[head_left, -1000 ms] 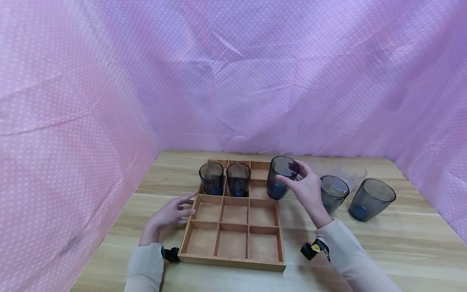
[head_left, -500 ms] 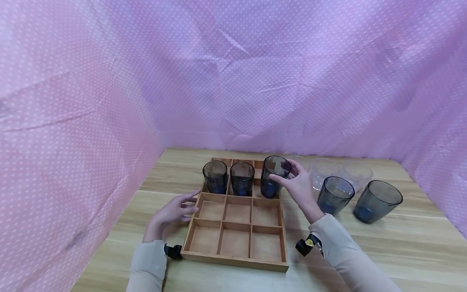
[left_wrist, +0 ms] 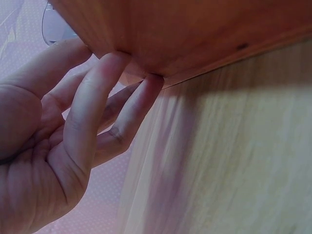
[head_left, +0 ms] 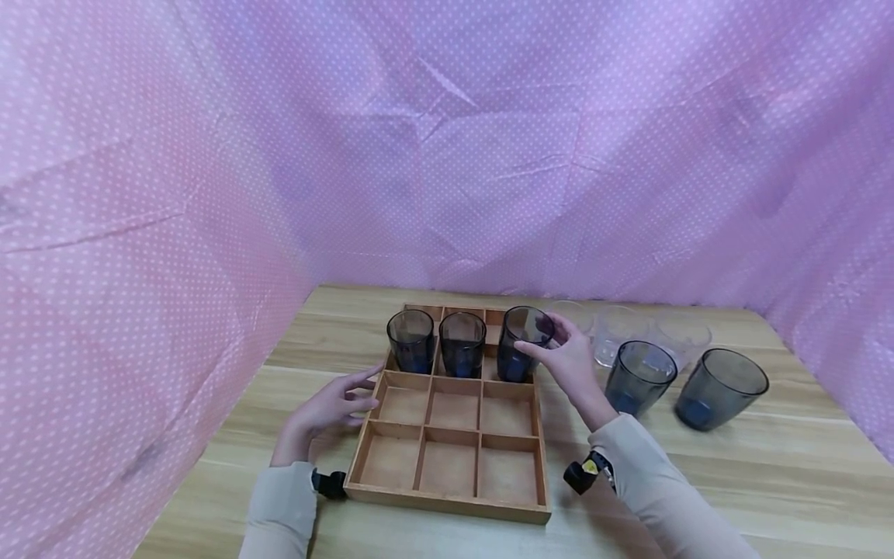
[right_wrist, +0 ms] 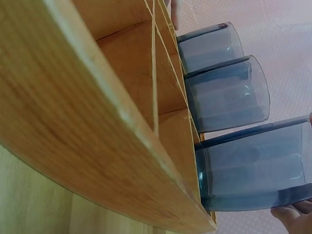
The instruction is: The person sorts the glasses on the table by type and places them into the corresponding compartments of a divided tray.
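Observation:
A wooden tray (head_left: 447, 506) with square compartments lies on the table. In its second row from the back, two dark glasses (head_left: 410, 341) (head_left: 462, 345) stand upright in the left and middle compartments. My right hand (head_left: 569, 365) grips a third dark glass (head_left: 525, 345) by its sides, at the right compartment of that row; in the right wrist view this glass (right_wrist: 253, 168) has its base at the compartment. My left hand (head_left: 334, 404) touches the tray's left side; in the left wrist view, the fingertips of the hand (left_wrist: 73, 122) rest against the wooden wall (left_wrist: 195, 39).
Two more dark glasses (head_left: 640, 378) (head_left: 722, 388) stand on the table (head_left: 789, 458) right of the tray. Behind them are several clear glasses (head_left: 615, 334). A pink dotted cloth (head_left: 447, 194) hangs around the back and sides.
My right hand has carried the dark glass left and down from beside the tray's right edge into line with the other two. My left hand has stayed against the tray.

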A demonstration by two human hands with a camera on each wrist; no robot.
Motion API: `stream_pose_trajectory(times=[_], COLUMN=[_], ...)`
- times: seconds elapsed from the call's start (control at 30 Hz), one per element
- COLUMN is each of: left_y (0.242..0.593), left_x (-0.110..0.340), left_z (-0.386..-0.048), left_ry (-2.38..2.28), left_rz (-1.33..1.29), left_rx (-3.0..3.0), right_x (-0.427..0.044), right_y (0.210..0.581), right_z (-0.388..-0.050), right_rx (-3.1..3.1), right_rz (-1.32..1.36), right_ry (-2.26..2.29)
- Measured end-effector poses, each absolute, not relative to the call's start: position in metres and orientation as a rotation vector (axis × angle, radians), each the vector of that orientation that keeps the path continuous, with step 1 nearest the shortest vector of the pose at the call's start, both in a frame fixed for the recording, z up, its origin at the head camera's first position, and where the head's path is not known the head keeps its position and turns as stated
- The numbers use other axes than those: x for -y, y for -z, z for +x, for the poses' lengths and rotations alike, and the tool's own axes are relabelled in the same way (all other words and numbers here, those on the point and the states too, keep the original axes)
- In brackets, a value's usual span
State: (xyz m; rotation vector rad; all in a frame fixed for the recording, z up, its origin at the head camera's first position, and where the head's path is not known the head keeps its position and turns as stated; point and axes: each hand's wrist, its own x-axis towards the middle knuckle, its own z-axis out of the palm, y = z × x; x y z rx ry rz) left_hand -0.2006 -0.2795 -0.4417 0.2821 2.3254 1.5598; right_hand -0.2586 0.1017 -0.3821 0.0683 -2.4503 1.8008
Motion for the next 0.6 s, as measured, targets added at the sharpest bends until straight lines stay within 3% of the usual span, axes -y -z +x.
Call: stream_pose_trajectory(times=[0.6], left_y=[0.444], left_x=[0.2806], left_z=[-0.1996], left_ry=[-1.547], left_rz=[0.298], left_rx=[-2.339], right_x=[-0.0964], right_y=[0.3908], right_z=[-0.263], right_rx=[2.557], right_rz=[0.125], right_ry=[-1.802])
